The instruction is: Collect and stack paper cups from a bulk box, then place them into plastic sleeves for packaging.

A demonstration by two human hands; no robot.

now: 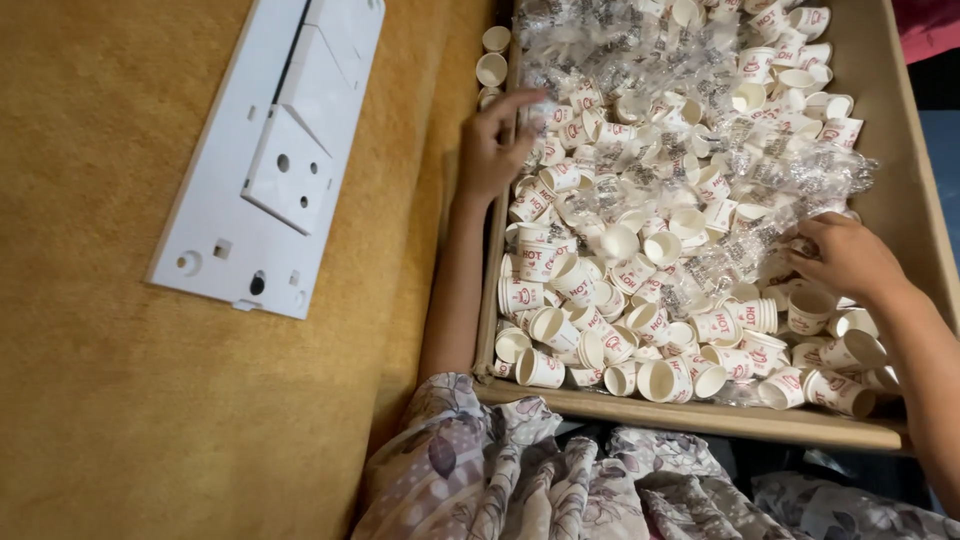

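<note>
1. Here, your right hand [848, 257] lies palm-down on the heap, its fingers curled and dug in among the crinkled clear plastic wrappers [745, 250]; whether they pinch a wrapper or a cup you cannot tell, since the fingertips are buried.
2. Just toward you from that hand lie short nested stacks of small white paper cups with red print [760, 315], on their sides, their long axes running roughly left to right.
3. Your left hand [492, 145] sits at the left wall of the shallow brown cardboard tray [700, 418], fingers loosely apart, fingertips resting on the cups at the wall and gripping nothing visible.
4. The cups fill the tray between your two hands, loose ones piled toward the near edge, wrappers thicker toward the far side.
5. Outside the tray, well to the left, a long white plastic panel with holes [270, 150] rests on the mustard-yellow fabric surface [120, 400].
</note>
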